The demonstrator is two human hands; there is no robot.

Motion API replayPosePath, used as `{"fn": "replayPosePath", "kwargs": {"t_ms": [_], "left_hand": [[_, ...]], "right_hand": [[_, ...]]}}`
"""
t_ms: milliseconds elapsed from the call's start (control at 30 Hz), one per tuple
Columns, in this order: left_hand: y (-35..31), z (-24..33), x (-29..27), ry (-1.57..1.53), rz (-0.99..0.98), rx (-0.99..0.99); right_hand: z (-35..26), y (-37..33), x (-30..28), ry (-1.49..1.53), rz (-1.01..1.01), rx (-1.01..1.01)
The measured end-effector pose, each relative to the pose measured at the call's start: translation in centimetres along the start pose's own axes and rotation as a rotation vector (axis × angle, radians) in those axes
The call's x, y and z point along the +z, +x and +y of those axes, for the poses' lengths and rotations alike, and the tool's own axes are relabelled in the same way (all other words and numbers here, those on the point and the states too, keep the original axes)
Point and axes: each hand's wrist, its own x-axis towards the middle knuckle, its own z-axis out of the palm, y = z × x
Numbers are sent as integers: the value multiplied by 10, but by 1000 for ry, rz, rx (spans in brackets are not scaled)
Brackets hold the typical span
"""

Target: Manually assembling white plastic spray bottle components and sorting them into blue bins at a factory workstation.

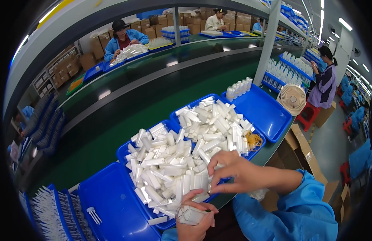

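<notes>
My left hand (196,221) is closed around a whitish piece in crinkled clear wrap (190,215), close to my body at the tray's near edge. Just above it, over the near right part of the pile, hovers my right hand (236,173). Its thumb and fingers are curved but apart, and I make out nothing between them. White oblong pieces (164,164), many with shiny clear film, lie heaped across two blue trays (122,152). Yellow rubber bands (254,139) sit in a small bunch at the right end of the farther tray.
A blue tray (109,197) at left holds a few white stemmed parts (94,215), beside racks of white sticks (53,213). At right, another blue tray (262,112) carries upright white bottles (239,89); a fan (292,99) stands beyond. A green conveyor (125,116) runs behind; co-workers sit across it.
</notes>
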Motion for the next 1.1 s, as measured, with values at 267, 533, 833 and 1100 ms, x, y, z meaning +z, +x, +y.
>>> {"fn": "replayPosePath", "kwargs": {"t_ms": [267,533,833,1100], "left_hand": [[-12,28,-24,-570,-863,-45],[-8,22,-10,751,30,258],[-15,27,-16,270,101,328],[-20,19,-12,1358,155,463]], "right_hand": [[-7,-19,26,1653,-365,2],[-25,6,21,1000,-532,-217],[-20,-16,54,1795,-432,82],[-36,6,34,471,-327,3]]}}
